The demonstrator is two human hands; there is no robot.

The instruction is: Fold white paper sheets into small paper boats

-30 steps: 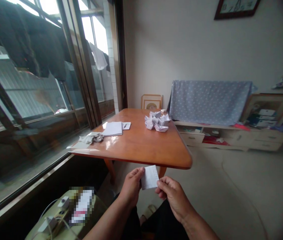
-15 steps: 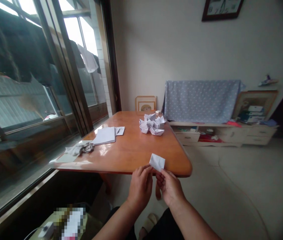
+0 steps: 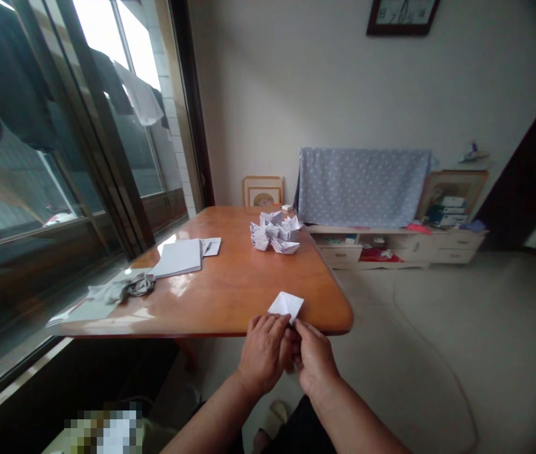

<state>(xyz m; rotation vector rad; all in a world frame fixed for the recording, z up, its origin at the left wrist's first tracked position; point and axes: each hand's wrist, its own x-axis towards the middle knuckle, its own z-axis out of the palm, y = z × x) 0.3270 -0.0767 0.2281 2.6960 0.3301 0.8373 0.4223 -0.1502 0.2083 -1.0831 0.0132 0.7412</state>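
A small folded sheet of white paper is held up at the near edge of the wooden table, with crease lines showing on it. My left hand grips its lower left side, fingers bent over the edge. On the lower right, my right hand pinches the same paper with the thumb on top. The two hands are close together, and some fingertips are hidden behind the paper and each other. Farther back on the table sits a cluster of folded white paper boats.
A stack of white paper lies on the table's left, beside a crumpled grey cloth. A small white box stands at the far edge. Glass doors are on the left; a low white cabinet lines the wall.
The folded paper has turned and shows a wider, creased face. My hands have drawn closer together, and the camera view has swung slightly to the right.
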